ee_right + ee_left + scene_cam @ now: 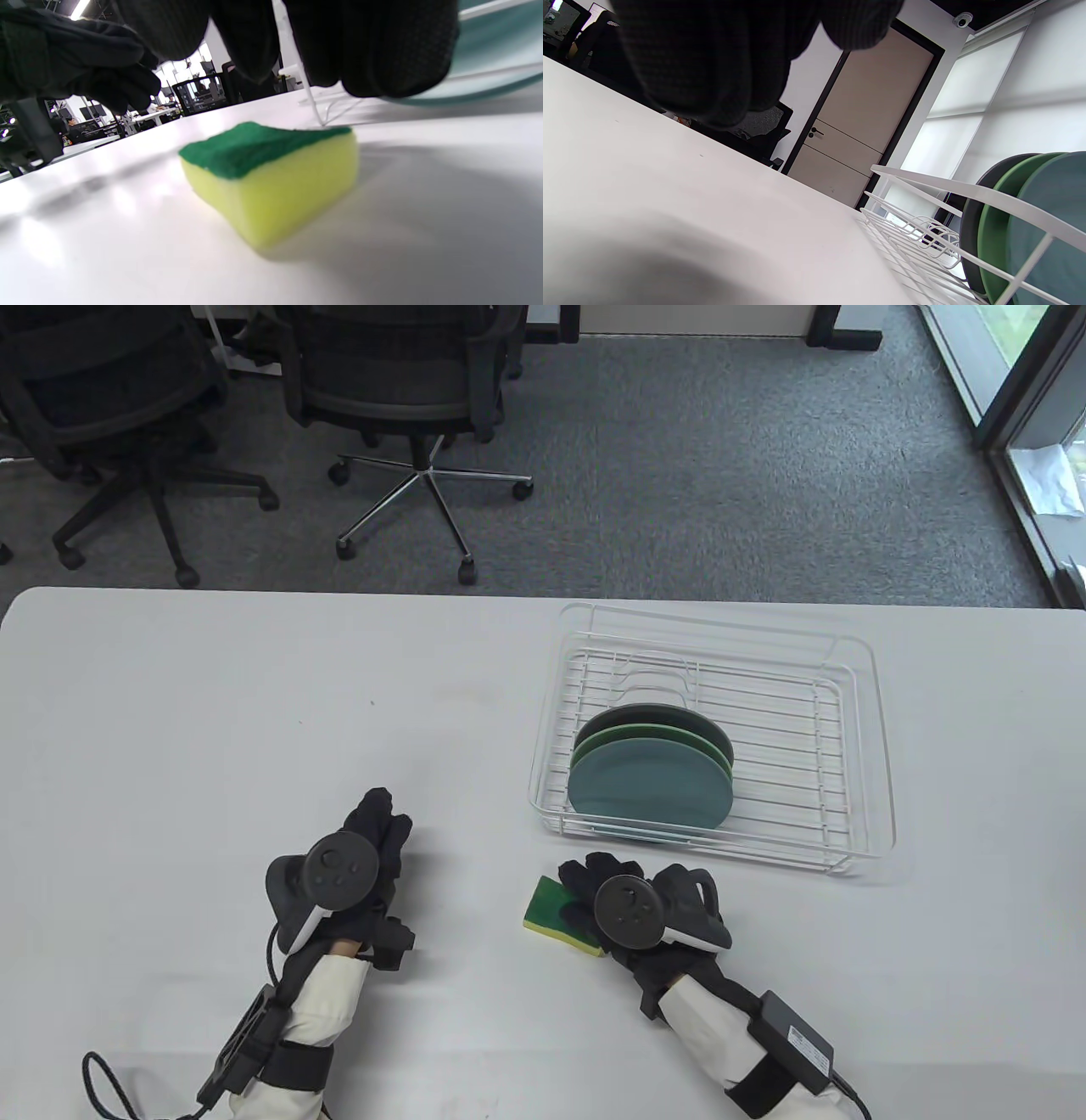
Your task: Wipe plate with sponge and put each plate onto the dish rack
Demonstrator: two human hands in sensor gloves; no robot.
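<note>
A yellow sponge [547, 909] with a green scouring top lies flat on the white table near the front edge. My right hand [598, 878] hovers over its right end. In the right wrist view the fingers [373, 46] and thumb [85, 55] hang just above the sponge [267, 178] with a gap, gripping nothing. My left hand [382, 831] rests on the table to the left, fingers loosely extended and empty. Three plates stand on edge in the white wire dish rack [882, 746]: teal [649, 789] in front, green [653, 729] behind it, dark [645, 712] at the back.
The rack's wire rim [925, 182] and the upright teal plate [1052, 212] lie to the right of my left hand. Office chairs [416, 398] stand on the carpet beyond the table's far edge. A wide bare tabletop [254, 712] spreads left of the rack.
</note>
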